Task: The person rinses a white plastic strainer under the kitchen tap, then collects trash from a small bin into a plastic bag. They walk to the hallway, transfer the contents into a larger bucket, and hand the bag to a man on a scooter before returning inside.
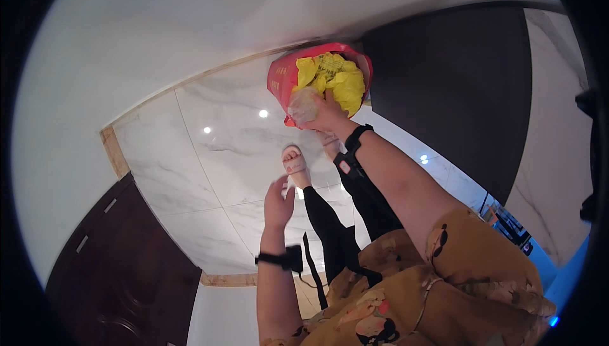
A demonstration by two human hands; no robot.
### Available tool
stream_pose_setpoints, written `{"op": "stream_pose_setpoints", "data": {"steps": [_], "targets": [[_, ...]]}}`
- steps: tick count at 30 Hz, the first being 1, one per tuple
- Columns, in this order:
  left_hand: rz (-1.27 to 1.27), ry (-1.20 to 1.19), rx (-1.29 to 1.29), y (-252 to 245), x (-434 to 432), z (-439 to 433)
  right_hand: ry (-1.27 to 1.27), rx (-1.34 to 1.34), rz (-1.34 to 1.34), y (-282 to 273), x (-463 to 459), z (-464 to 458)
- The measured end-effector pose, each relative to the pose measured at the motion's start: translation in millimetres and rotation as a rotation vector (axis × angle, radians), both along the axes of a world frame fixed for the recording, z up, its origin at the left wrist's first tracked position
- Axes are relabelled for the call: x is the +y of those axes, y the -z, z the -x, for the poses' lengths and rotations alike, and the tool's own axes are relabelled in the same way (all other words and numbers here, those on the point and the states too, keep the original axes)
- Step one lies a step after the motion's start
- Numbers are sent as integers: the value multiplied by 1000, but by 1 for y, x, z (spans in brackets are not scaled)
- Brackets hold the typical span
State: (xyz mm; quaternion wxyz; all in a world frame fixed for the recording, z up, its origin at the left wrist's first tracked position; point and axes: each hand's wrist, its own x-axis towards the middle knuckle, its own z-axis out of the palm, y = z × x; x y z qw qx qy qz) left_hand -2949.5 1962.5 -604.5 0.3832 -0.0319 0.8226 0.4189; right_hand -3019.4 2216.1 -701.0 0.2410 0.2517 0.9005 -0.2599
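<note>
A red carrier bag (281, 77) with gold writing stands on the floor against the wall, its mouth open towards me. Crumpled yellow plastic bags (340, 79) with dark print fill it. At the near rim, my right hand (330, 114) has its fingers on a crumpled clear plastic bag (303, 106), which lies against the yellow plastic. Its fingertips are partly hidden among the plastic. My left hand (278, 203) hangs over the floor in front of my foot, holding nothing, fingers slightly spread and a little blurred.
Glossy marble-patterned tiles (200, 165) cover the floor. A tall dark panel (447, 84) rises right of the red bag, beside the white wall (166, 27). A dark red-brown door (123, 260) is at lower left. My slippered foot (294, 160) is just short of the bag.
</note>
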Motion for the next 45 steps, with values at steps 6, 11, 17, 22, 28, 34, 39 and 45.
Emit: {"op": "stream_pose_setpoints", "data": {"steps": [6,11,17,22,28,34,39,45], "targets": [[-147,-3,-13,47,75,36,309,9,320,23,32,-2],[-204,-32,-171,38,94,25,924,241,979,-2,74,-43],[-258,-36,-221,28,100,15,1242,263,1233,-29,102,-75],[-519,-287,-184,10,115,29,649,171,1071,-48,68,-85],[-585,-711,-325,-4,100,41,575,35,1085,-84,41,-74],[-803,-1031,-335,-18,62,36,733,194,1195,-110,22,-52],[-580,-1030,-35,-63,33,28,359,319,864,-164,-17,-37],[-822,-961,-45,-119,14,-19,-310,74,747,-213,-79,-36]]}}
